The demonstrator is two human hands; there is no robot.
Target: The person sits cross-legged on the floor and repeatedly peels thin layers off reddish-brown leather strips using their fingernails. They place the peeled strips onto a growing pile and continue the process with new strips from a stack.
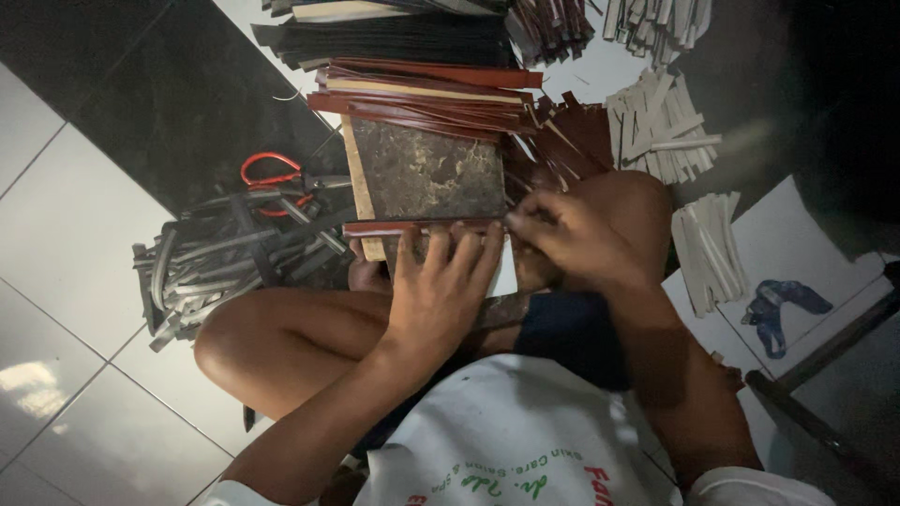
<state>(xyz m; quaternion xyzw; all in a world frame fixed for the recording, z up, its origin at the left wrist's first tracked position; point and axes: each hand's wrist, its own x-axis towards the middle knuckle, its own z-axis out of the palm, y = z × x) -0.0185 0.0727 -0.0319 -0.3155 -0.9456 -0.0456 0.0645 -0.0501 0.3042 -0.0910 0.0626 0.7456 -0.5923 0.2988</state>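
Left hand (441,281): lay flat, fingers spread, pressing a red strip (422,228) against the near edge of the board (427,173).
Right hand (562,234): fingers pinched on the strip's right end.
Strip: lay along the board's near edge, above the crossed legs.
Board: dark, mottled, tucked under a stack of red strips (422,94).
Scissors (272,178): red-handled, on a grey strip pile (234,253) to the left.
White strips (661,126): heaped to the right.
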